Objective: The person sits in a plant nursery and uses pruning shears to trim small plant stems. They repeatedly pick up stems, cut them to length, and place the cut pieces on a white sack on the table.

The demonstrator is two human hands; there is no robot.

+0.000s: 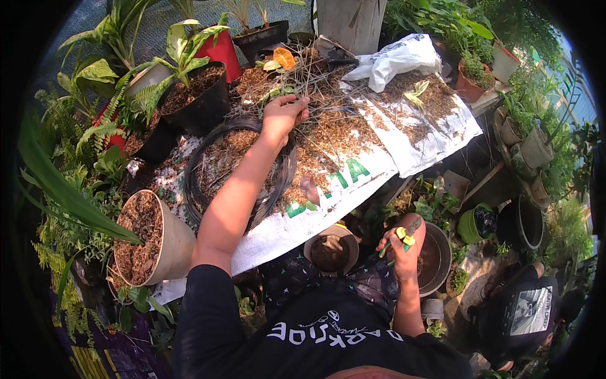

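Note:
My left hand (285,115) reaches over the covered worktop, its thumb and fingers pinched at the edge of a heap of thin dry stems (315,78). Under that forearm lies a coil of dark wire (195,182), partly hidden by the arm. My right hand (402,256) is low by my knee, closed around a cutting tool with yellow-and-green handles (406,235), either pliers or shears. Its dirty metal jaws point up and away from me. Loose brown coir-like fibre (326,137) is scattered over the white woven sack (378,168) beneath the wire and stems.
A beige pot (177,241) and a black pot (208,109) stand at the left among leafy plants. A crumpled white bag (397,61) lies at the back. Below the worktop edge are a small pot (352,241) and a basin (438,265). Another person (516,312) crouches at lower right.

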